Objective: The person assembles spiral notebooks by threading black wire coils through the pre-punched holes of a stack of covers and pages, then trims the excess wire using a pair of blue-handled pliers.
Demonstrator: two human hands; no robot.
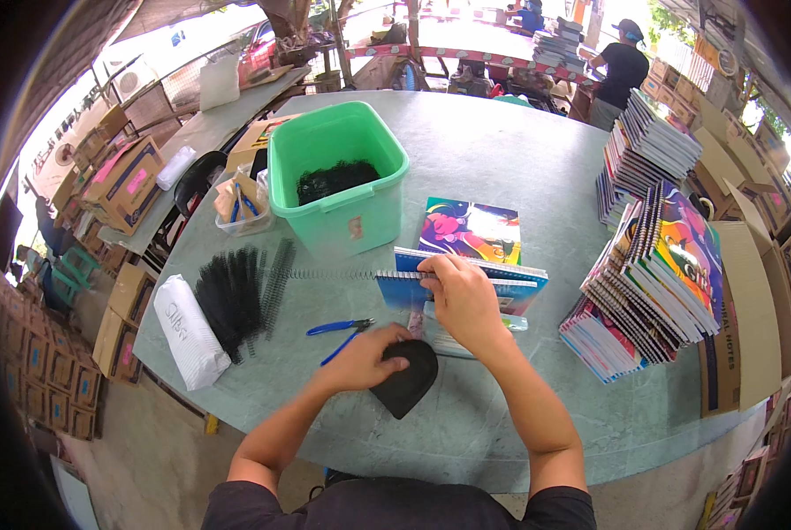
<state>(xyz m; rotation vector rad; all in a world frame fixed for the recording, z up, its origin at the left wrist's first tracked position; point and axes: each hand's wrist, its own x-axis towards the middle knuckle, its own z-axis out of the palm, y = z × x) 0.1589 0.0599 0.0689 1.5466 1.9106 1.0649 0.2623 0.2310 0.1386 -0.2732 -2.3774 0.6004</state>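
My right hand (462, 296) pinches a blue-covered notebook (524, 287) by its upper edge, standing it on end over the table. From its left end a long dark spiral coil (334, 274) stretches out to the left. Nearer to me, my left hand (373, 358) is curled onto the edge of a black, rounded, pad-like object (406, 384), thumb on top; its exact kind is unclear. Blue-handled pliers (338, 328) lie just beyond the left hand. A notebook with a colourful cover (471, 230) lies flat behind the blue one.
A green bin (351, 221) holding black coils stands at the left-centre. Loose black coils (232, 296) and a white wrapped roll (188, 331) lie left. Stacked spiral notebooks (652, 274) and an open carton (745, 318) are at right. A person (621, 75) stands farther back.
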